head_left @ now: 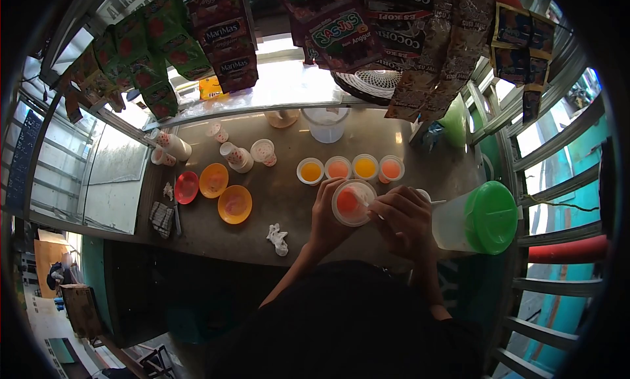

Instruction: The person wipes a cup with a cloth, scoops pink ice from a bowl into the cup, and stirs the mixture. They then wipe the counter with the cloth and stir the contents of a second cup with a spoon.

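Note:
My left hand (328, 216) is wrapped round a clear plastic cup (354, 202) with red-orange contents, held above the counter. At the right side of its rim, my right hand (401, 221) has its fingers pinched on a thin pale utensil that reaches into the cup. Just beyond stand several filled cups in a row: an orange one (310, 171), a pink one (338, 169), another orange one (365, 167) and another pink one (391, 169). A pitcher with a green lid (492, 217) is close to my right hand.
Orange plates (235, 204) and a red plate (186, 187) lie at the left, near stacked cups (237, 157). A crumpled white tissue (277, 240) is at the front edge. A clear container (326, 124) stands at the back. Sachet strips (226, 44) hang overhead.

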The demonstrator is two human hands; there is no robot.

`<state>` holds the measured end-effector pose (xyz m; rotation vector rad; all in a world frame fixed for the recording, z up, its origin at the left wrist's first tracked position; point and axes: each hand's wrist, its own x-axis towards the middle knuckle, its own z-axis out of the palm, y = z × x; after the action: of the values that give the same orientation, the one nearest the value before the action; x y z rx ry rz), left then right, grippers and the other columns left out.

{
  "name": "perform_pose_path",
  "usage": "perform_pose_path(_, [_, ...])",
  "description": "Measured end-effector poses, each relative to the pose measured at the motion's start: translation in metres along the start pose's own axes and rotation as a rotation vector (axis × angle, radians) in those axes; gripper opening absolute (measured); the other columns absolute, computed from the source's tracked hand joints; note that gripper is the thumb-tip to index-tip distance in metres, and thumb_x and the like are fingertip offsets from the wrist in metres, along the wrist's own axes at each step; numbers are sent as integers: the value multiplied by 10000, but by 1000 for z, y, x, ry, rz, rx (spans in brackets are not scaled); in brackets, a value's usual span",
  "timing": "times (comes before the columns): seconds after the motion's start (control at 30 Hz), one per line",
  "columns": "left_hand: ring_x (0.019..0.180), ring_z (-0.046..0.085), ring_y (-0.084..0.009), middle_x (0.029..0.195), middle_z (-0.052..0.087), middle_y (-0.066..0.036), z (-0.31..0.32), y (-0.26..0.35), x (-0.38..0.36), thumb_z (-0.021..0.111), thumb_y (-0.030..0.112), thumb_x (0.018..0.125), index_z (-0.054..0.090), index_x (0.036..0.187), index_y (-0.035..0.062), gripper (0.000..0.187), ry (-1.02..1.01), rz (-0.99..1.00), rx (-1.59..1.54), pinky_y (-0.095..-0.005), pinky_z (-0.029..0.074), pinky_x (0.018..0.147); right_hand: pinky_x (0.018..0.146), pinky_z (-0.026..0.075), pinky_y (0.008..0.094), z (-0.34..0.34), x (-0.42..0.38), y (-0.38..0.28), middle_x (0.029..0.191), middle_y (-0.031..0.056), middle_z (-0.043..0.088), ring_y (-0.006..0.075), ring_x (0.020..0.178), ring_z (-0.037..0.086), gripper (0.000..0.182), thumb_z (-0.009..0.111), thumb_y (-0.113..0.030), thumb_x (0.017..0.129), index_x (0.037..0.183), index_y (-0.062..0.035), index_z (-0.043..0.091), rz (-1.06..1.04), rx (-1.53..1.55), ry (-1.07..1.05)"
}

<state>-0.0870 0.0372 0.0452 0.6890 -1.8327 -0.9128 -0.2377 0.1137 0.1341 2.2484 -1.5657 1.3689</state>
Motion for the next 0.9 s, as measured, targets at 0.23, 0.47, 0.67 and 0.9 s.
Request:
perform_pose_path(0.23, [1046,592,-321,1133,558,-160,-2,4,4,881,145,606,521,1166,22,677,14,19,33,-391,509,869,634,480,333,3,1,2,820,25,647,199,716,611,208,719,-31,698,894,-66,658,0,64,19])
perform_pose_path(0.47, [1051,589,-328,1138,554,-166,1,3,5,886,160,602,519,1172,19,692,9,22,32,-395,506,875,630,476,335,2,4,2,808,31,646,202,716,616,180,714,-24,704,866,-68,650,15,21,54])
perform_pose_path(0.67, [1051,591,-326,1143,553,-165,2,2,4,887,163,602,519,1179,21,699,3,15,37,-396,506,876,644,485,335,4,1,2,811,36,649,205,719,618,162,713,-28,720,867,-58,652,20,55,43])
perform_pose_path(0.9, [1042,593,-322,1137,555,-157,5,6,5,883,154,603,522,1166,27,681,-8,24,43,-392,508,871,650,494,340,2,0,3,817,46,650,212,721,619,164,711,-29,719,872,-56,657,30,119,4])
